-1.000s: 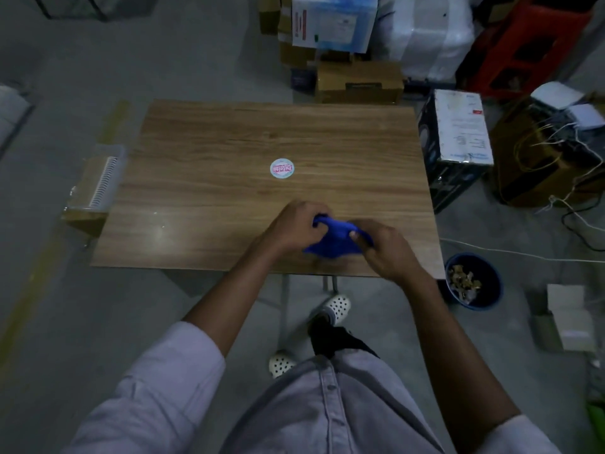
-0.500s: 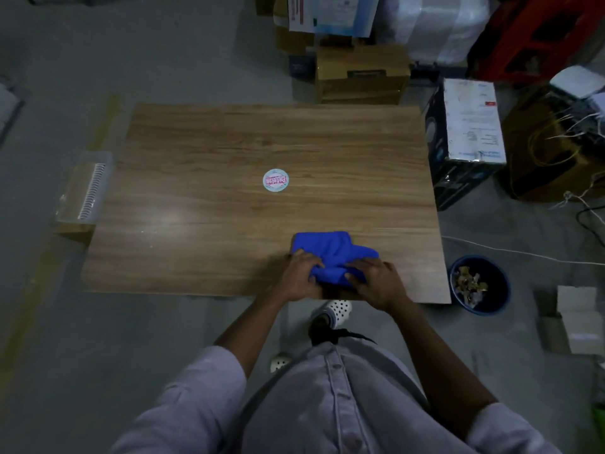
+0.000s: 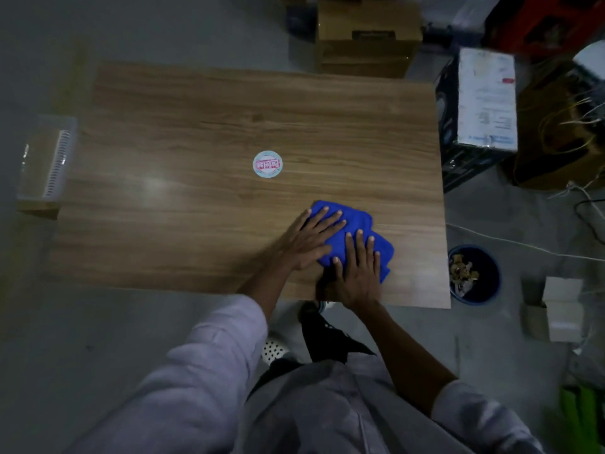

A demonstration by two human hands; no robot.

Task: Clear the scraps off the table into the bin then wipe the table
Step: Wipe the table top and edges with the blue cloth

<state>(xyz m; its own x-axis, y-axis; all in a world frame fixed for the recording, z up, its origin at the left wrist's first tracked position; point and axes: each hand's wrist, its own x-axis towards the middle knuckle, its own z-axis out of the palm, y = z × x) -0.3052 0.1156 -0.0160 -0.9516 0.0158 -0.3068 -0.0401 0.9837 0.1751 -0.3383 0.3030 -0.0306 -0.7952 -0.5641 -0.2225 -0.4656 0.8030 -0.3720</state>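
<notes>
**Both hands flat on the cloth, scraps in the bin**

- Left hand (image 3: 304,240): palm down on the blue cloth (image 3: 360,219). Fingers (image 3: 327,221) straight and slightly spread, not curled round anything, tips on the cloth's far-left part.
- Right hand (image 3: 357,273): also palm down. Fingers (image 3: 360,247) straight and close together, lying on the cloth's near part. Its thumb sits just beside the left hand's thumb side. Can't tell if the two hands touch.
- Cloth: bunched, lying flat on the table (image 3: 196,208) under both sets of fingers. Bare blue shows beyond the right fingertips and off to their right. The near edge is hidden under the right palm.
- Bin (image 3: 474,275): dark blue and round, on the floor to the right of the right fingers, just past the table's right edge. Scraps (image 3: 461,273) are inside it, a tan, crumpled pile.
- Round sticker (image 3: 267,163): pink and white, on the table beyond and left of the left fingertips, apart from the cloth.
- Clear box (image 3: 45,162): far left of the left fingers, against the table's left edge.
- Cardboard box (image 3: 366,37): on the floor past the far edge, well beyond the fingertips.
- Printed carton (image 3: 484,99): beyond and right of the right fingers, beside the table's right edge.
- Image is dim and the edges are blurred.
</notes>
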